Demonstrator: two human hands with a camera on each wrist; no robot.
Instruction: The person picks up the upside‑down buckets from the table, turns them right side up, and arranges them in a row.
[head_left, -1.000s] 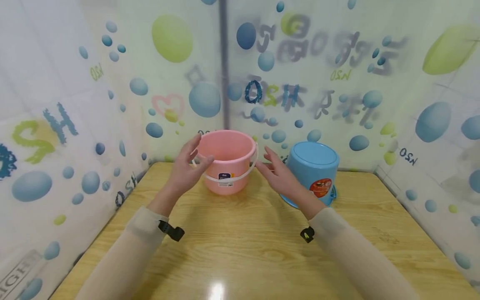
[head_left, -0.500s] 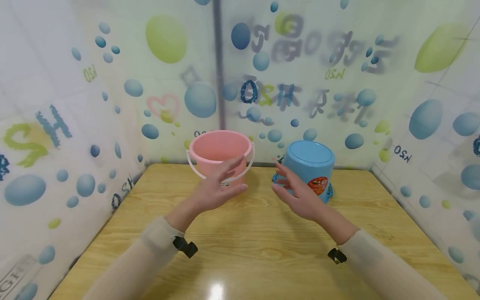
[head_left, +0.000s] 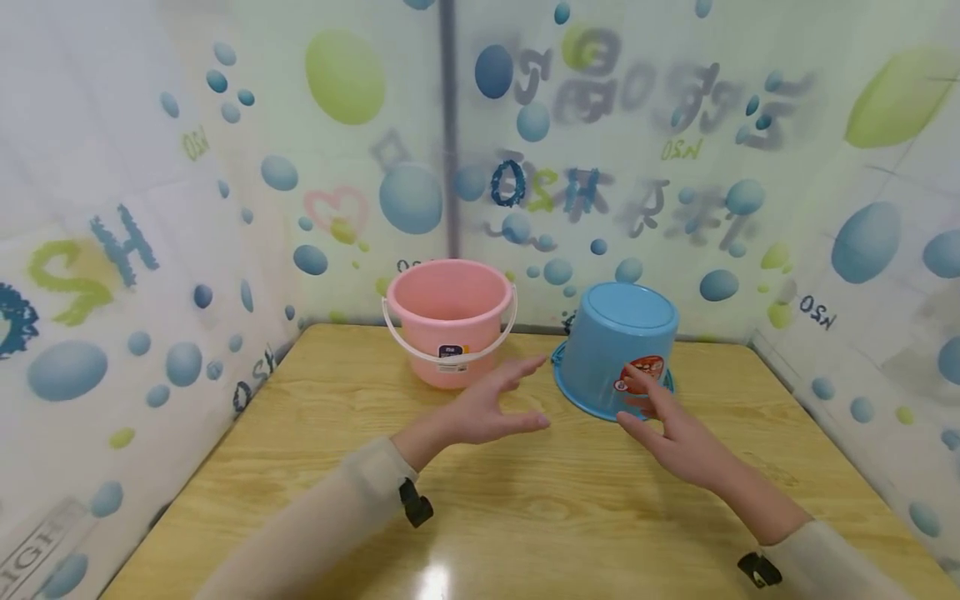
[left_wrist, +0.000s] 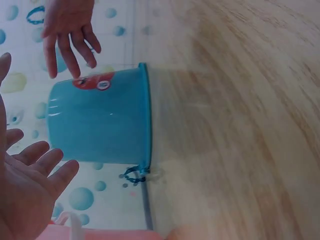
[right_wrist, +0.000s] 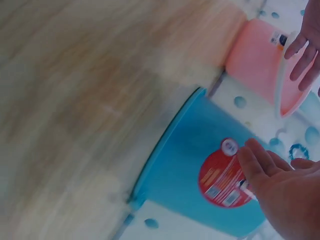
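A blue bucket (head_left: 607, 350) stands upside down on the table, its rim on the wood and a red label (right_wrist: 225, 175) on its side. To its left a pink bucket (head_left: 450, 308) stands upright with its white handle (head_left: 420, 353) hanging over the front. My left hand (head_left: 487, 408) is in front of the gap between the buckets, fingers extended toward the blue one and holding nothing. My right hand (head_left: 678, 437) is at the front right of the blue bucket, its fingertips overlapping the label in the head view, nothing in its grasp.
The wooden table (head_left: 525, 517) runs back to a patterned curtain (head_left: 337, 167) that closes off the rear and both sides. A blue handle fitting (left_wrist: 135, 174) juts from the blue bucket's rim.
Both hands have moved right and toward me, from around the pink bucket to the front of the blue bucket. Neither bucket has shifted on the table.
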